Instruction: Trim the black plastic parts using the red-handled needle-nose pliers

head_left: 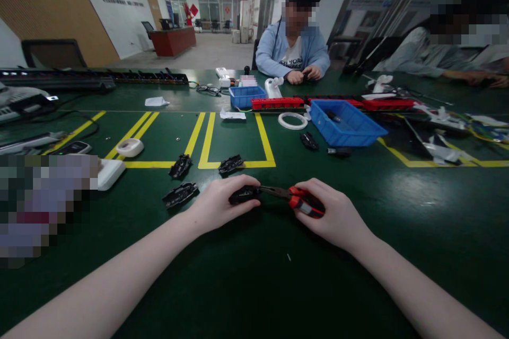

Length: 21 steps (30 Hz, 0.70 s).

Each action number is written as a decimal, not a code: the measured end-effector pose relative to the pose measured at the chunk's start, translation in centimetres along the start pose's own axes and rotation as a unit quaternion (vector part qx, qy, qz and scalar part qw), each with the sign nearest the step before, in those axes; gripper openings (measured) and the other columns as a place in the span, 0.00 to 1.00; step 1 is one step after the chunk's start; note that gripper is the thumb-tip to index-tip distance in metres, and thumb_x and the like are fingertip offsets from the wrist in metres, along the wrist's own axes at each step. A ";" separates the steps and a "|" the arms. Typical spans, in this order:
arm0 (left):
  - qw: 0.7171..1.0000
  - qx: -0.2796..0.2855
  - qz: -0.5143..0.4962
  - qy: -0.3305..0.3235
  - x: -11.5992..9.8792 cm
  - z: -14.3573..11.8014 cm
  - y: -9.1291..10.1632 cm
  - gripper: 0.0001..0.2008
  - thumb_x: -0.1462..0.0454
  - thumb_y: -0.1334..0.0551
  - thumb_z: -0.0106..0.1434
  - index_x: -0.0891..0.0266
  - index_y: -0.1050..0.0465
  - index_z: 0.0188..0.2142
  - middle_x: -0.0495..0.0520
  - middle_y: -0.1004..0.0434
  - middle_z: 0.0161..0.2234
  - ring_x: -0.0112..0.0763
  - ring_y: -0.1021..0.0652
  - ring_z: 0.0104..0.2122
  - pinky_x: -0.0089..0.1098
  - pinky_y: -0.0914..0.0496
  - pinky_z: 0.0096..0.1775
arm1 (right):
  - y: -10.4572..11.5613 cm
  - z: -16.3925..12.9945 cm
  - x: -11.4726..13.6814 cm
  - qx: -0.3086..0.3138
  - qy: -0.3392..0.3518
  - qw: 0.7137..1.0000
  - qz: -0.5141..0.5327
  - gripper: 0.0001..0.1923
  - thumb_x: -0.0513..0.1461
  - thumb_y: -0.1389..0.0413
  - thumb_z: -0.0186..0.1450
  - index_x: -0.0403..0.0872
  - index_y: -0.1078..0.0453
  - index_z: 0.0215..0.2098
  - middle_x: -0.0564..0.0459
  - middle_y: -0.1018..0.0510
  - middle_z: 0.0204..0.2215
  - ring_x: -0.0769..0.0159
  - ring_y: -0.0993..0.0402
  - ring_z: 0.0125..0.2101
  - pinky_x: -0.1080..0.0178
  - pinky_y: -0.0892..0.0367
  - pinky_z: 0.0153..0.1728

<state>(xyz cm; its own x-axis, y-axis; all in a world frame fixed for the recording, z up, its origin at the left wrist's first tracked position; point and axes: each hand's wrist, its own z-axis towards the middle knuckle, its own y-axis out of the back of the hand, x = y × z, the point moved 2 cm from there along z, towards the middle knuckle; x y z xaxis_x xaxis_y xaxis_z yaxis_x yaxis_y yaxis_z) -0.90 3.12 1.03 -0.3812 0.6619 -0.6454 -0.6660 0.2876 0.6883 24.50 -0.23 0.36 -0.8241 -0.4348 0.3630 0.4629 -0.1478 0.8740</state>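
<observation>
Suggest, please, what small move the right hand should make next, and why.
Probably a gentle squeeze of the right hand on the red-handled long-nose pliers: their tips are at the end of the black plastic part that the left hand holds. Whether they grip it is too small to tell.

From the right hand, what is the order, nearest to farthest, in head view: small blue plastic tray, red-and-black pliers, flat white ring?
1. Red-and-black pliers, held in the right hand.
2. Flat white ring, ahead, slightly left.
3. Small blue plastic tray, farther ahead, more left.
</observation>
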 end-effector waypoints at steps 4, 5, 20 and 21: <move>1.000 0.014 -0.006 0.015 -0.1 0.0 0.0 0.13 0.61 0.39 0.67 0.59 0.32 0.51 0.54 0.23 0.48 0.35 0.21 0.44 0.37 0.25 0.46 | 0.2 0.1 0.2 -0.013 0.014 1.000 -0.010 0.16 0.40 0.42 0.57 0.50 0.31 0.45 0.50 0.23 0.40 0.58 0.24 0.39 0.56 0.26 0.38; 1.000 0.017 -0.005 0.016 -0.1 0.0 0.0 0.13 0.62 0.39 0.67 0.59 0.32 0.51 0.54 0.24 0.48 0.35 0.21 0.44 0.37 0.25 0.45 | 0.3 0.1 0.2 -0.016 0.019 1.000 -0.012 0.16 0.40 0.42 0.58 0.50 0.31 0.45 0.50 0.23 0.40 0.58 0.24 0.39 0.56 0.26 0.38; 0.999 0.033 0.001 0.034 -0.5 0.2 0.1 0.13 0.63 0.37 0.66 0.59 0.31 0.50 0.53 0.23 0.47 0.35 0.21 0.43 0.36 0.26 0.45 | 0.7 0.1 0.6 -0.019 0.048 0.996 -0.074 0.15 0.39 0.43 0.58 0.47 0.31 0.45 0.47 0.23 0.40 0.57 0.25 0.38 0.55 0.27 0.37; 0.999 0.034 0.000 0.037 -0.5 0.2 0.2 0.13 0.63 0.37 0.66 0.59 0.31 0.51 0.53 0.23 0.47 0.35 0.21 0.43 0.36 0.26 0.45 | 0.7 0.0 0.6 -0.020 0.047 0.996 -0.072 0.15 0.39 0.42 0.58 0.47 0.31 0.45 0.47 0.23 0.40 0.57 0.25 0.38 0.56 0.27 0.37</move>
<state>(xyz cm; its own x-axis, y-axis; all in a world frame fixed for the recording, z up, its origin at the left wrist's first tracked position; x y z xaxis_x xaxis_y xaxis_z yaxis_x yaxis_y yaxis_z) -0.71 2.95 1.52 -0.4296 0.6097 -0.6661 -0.6219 0.3351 0.7078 24.31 -0.56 1.19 -0.8496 -0.4872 0.2020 0.3571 -0.2494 0.9002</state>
